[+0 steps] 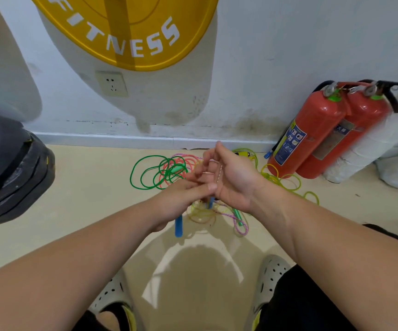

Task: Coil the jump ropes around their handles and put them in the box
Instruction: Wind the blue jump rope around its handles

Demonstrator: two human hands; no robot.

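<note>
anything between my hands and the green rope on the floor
Nothing solid: the green rope lies just beyond the left hand and right hand, but a pink rope is tangled through its loops.

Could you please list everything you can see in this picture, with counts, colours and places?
green rope: one, green, loose on the floor near the wall
pink rope: one, pink, tangled with the green rope
yellow-green rope: one, floor, in front of the extinguishers
braided rope: one, pink-purple, floor under the right wrist
blue handles: two, blue, poking out below the hands
clear cord: one, across the right palm
fire extinguishers: two, red, against the wall, right
wall socket: one, white, wall
FITNESS sign: one, yellow, top
box: none in view
sandals: two, grey, bottom
left hand: grips a blue handle
right hand: holds the clear cord
</note>
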